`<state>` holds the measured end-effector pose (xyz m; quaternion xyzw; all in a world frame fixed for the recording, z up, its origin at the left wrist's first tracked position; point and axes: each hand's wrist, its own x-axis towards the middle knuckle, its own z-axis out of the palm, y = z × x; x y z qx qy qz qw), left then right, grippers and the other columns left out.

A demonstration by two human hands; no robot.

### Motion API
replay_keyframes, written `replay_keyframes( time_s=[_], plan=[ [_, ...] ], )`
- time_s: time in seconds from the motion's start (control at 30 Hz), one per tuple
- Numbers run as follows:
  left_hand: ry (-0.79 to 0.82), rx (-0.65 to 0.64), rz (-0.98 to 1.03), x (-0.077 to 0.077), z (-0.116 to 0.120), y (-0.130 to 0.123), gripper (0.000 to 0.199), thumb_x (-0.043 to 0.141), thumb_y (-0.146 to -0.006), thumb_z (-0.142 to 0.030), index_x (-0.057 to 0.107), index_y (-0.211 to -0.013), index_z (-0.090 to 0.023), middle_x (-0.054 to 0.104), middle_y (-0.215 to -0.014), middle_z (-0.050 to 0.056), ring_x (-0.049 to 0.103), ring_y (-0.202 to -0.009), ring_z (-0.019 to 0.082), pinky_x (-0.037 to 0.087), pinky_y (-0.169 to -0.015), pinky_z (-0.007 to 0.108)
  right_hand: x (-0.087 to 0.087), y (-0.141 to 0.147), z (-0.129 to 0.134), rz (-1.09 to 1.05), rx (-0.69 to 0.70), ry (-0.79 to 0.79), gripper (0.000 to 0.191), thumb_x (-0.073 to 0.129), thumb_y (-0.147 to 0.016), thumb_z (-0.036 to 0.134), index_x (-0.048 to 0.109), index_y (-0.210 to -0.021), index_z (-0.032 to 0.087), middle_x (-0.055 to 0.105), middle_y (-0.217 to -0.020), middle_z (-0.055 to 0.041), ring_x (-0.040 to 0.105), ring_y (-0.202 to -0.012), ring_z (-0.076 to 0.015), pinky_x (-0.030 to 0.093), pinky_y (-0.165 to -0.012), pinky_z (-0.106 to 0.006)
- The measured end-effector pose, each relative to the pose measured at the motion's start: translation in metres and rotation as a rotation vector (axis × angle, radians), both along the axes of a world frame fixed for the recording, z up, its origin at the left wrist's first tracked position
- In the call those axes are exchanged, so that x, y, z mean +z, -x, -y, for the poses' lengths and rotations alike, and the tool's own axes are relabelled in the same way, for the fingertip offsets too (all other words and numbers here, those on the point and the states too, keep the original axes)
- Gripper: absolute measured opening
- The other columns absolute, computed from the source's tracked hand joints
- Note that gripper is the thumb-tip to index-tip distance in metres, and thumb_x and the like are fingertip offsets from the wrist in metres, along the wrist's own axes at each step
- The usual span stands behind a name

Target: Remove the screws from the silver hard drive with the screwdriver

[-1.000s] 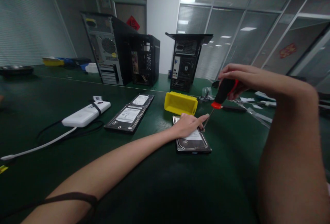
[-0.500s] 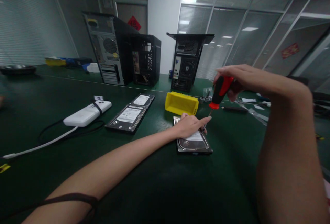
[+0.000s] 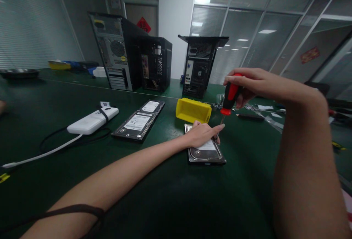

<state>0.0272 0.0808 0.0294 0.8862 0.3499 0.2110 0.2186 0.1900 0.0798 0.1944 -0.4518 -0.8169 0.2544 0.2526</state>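
Note:
A hard drive (image 3: 205, 154) lies flat on the green table, its label partly hidden under my left hand (image 3: 202, 135). That hand presses across the drive and grips its far and right edges, with the thumb stretched along the screwdriver's shaft. My right hand (image 3: 243, 85) is wrapped round the red and black handle of a screwdriver (image 3: 230, 96). The screwdriver leans, its tip pointing down at the right edge of the drive near my left fingers. Whether the tip sits in a screw is too small to tell.
Just behind the drive stands a yellow bin (image 3: 193, 110). Left of it lie a second hard drive (image 3: 139, 120) and a white power bank (image 3: 92, 121) with a cable. Computer cases (image 3: 118, 52) stand farther back. Clear plastic wrapping (image 3: 271, 120) lies at the right.
My right hand and the screwdriver handle have shifted slightly left, and the screwdriver stands a little more upright. The right fingers have changed position on the handle. My left hand stays on the drive.

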Motion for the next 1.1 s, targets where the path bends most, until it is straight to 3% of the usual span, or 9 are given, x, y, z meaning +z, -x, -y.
replay_keyframes(
  time_s=[0.33, 0.87, 1.1],
  plan=[
    [0.01, 0.036, -0.028, 0.0022, 0.0017, -0.0005, 0.073, 0.01, -0.106, -0.042, 0.076, -0.09, -0.015, 0.075, -0.101, 0.008, 0.062, -0.1, 0.024, 0.032, -0.099, 0.046, 0.0, 0.0011, 0.0035, -0.014, -0.021, 0.033, 0.021, 0.063, -0.082, 0.035, 0.056, -0.096, 0.02, 0.068, -0.072, -0.0053, 0.069, -0.058, -0.0177, 0.057, -0.052, -0.025],
    [0.035, 0.031, 0.026, 0.0039, 0.004, -0.0009, 0.069, 0.013, -0.106, -0.045, 0.076, -0.099, -0.017, 0.074, -0.105, 0.008, 0.061, -0.105, 0.025, 0.03, -0.101, 0.047, 0.0027, 0.0081, 0.0089, 0.037, 0.008, 0.015, 0.037, 0.065, -0.081, 0.047, 0.057, -0.102, 0.018, 0.068, -0.074, -0.0066, 0.065, -0.053, -0.018, 0.055, -0.05, -0.032],
    [0.121, -0.034, 0.095, 0.0014, 0.0003, -0.0004, 0.064, 0.014, -0.106, -0.046, 0.07, -0.113, -0.016, 0.076, -0.104, 0.007, 0.061, -0.111, 0.024, 0.025, -0.105, 0.051, 0.0018, 0.0054, 0.0081, 0.006, -0.011, 0.041, 0.036, 0.07, -0.079, 0.049, 0.051, -0.089, 0.02, 0.066, -0.066, -0.0036, 0.061, -0.045, -0.0134, 0.047, -0.037, -0.023]
  ],
)
